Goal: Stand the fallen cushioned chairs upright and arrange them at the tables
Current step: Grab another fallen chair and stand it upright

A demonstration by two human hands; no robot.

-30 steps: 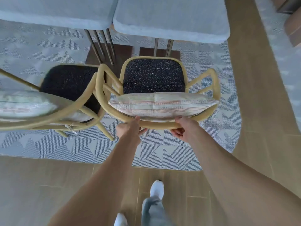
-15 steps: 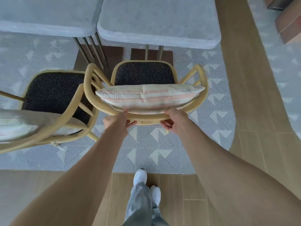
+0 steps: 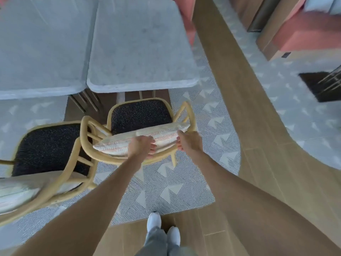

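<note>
A rattan chair (image 3: pixel 191 119) with a dark speckled seat (image 3: pixel 140 115) stands upright, facing the right grey table (image 3: pixel 140 48). A striped cushion (image 3: pixel 114 145) leans against its curved backrest. My left hand (image 3: pixel 141 145) lies over the cushion and the back rail, fingers curled on it. My right hand (image 3: pixel 189 142) grips the cushion's right end at the backrest. A second upright rattan chair (image 3: pixel 73 163) with its own cushion (image 3: pixel 16 193) stands to the left, its arm touching the first chair.
A second grey table (image 3: pixel 42 45) adjoins the first on the left. Both chairs stand on a patterned rug (image 3: pixel 166 185). A wooden floor strip (image 3: pixel 236 85) runs along the right. Pink upholstered seating (image 3: pixel 304 32) stands at the far right. My white shoes (image 3: pixel 162 228) are below.
The chair has slid further in toward the right table. Both hands have shifted up from the back rail onto the cushion. My view has swung right.
</note>
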